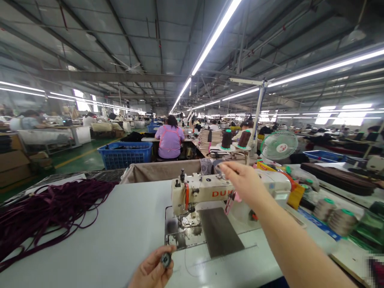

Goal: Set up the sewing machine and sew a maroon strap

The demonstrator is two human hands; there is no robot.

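Observation:
Low in the view, my left hand point(156, 268) is closed on a small dark round bobbin point(166, 260) with a hole in its middle, just in front of the needle plate. A thin thread lies on the table beside it. A white sewing machine point(207, 184) with orange lettering stands ahead on the pale table point(120, 232). My right hand point(240, 176) reaches over the machine's arm, its fingers pinched together near the fittings on top. Whatever they hold, if anything, is too small to make out. A dark flat plate point(222, 232) lies right of the needle area.
Purple cords point(54, 212) lie heaped at the left. Two dark thread cones point(227, 139) stand behind the machine, near a green fan point(279, 145). Beige thread cones point(342, 220) sit at the right. Beyond are a fabric-lined bin point(162, 170), a blue crate point(126, 154) and a seated co-worker point(170, 138).

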